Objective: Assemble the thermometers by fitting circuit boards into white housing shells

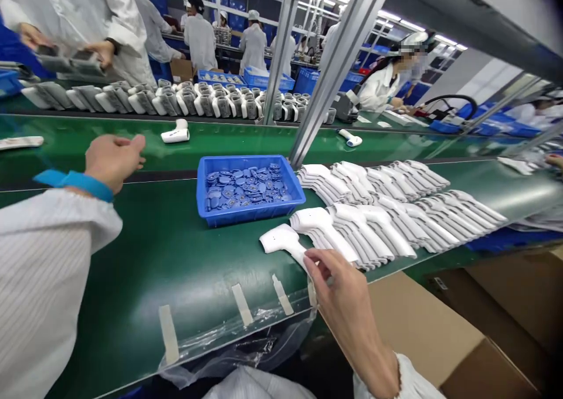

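Note:
My left hand [115, 159] is raised over the far edge of the green work surface [132, 258], a blue band at its wrist. Its fingers are loosely bent, and nothing shows in them. At the near edge, my right hand [338, 284] pinches the handle end of a white gun-shaped plastic shell [281, 239], whose wide head lies to the left. Rows of similar nested white shells [373, 223] lie right behind it. Between my hands, farther back, stands a blue bin [250, 214] of small blue oval pieces [246, 185].
A white gun-shaped device [176, 132] lies on the green conveyor belt [233, 141], another [350, 138] farther right. Metal posts [325, 64] rise behind the bin. Taped plastic film [246, 334] hangs at the near edge. Across the belt, a co-worker's hands [101, 53] hold grey-white parts.

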Demonstrator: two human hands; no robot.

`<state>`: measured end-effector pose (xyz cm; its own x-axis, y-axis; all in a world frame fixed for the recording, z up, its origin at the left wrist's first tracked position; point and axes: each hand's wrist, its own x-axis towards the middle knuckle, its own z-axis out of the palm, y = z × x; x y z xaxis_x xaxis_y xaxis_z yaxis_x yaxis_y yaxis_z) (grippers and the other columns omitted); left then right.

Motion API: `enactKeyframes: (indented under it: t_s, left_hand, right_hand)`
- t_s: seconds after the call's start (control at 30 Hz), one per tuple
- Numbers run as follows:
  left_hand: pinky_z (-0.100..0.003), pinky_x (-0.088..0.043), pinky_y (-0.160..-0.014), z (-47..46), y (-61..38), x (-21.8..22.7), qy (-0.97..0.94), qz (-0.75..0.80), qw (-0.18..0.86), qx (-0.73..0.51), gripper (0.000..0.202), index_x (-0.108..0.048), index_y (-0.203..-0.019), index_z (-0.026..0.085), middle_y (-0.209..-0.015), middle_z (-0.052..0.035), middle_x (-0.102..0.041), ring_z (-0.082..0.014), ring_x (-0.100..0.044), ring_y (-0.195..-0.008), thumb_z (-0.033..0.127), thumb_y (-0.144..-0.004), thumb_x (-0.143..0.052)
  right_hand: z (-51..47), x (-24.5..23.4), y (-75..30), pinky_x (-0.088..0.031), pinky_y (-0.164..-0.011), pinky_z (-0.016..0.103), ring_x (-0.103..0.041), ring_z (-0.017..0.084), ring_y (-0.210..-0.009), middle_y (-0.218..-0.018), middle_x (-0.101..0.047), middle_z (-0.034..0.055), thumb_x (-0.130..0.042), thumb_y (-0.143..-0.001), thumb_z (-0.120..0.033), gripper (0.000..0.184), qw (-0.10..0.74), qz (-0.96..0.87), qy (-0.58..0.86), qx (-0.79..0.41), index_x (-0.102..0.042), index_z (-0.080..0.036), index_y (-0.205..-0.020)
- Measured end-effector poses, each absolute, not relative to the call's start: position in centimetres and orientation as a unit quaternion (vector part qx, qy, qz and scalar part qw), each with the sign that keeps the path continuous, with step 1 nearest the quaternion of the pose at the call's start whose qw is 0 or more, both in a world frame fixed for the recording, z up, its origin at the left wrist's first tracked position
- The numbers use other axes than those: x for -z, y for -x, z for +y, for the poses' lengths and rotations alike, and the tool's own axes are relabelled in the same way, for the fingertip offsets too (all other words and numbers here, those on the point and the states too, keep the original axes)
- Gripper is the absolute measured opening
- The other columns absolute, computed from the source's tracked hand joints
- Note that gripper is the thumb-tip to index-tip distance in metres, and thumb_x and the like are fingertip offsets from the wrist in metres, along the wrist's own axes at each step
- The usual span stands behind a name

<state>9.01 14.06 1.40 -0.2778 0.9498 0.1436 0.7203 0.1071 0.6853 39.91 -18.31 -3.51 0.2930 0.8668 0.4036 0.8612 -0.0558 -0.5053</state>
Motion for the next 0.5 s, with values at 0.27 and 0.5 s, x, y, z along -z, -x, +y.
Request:
enactKeyframes:
  t_s: [0.27, 0.5]
  left_hand:
    - [-0.045, -0.055, -0.087, 3.8, -8.8, 1.6, -0.593, 0.753, 0.143, -0.246, 0.038, -0.065, -0.104, 0.023, -0.098, -0.0030, -0.071, -0.0262, -0.067, -0.092, 0.051, -0.078, -0.068]
    - [-0.026, -0.050, -0.072, -6.4, -11.0, 0.5, -0.716, 0.567, 0.394, -0.098, 0.039, -0.065, -0.100, 0.029, -0.098, 0.0003, -0.069, -0.0201, -0.065, -0.088, 0.064, -0.085, -0.057]
  right_hand:
    - [-21.4, 3.8, -40.8, -0.046, -0.059, 0.024, -0.062, 0.014, -0.068, -0.087, -0.067, 0.0031, -0.050, -0.099, -0.029, 0.021, 0.323, -0.568, 0.751, -0.094, -0.069, -0.023, -0.105]
    - [-24.7, 4.6, -38.3, -0.049, -0.066, 0.024, -0.065, 0.015, -0.076, -0.091, -0.068, 0.0039, -0.045, -0.100, -0.028, 0.025, 0.268, -0.595, 0.713, -0.258, -0.070, -0.024, -0.103]
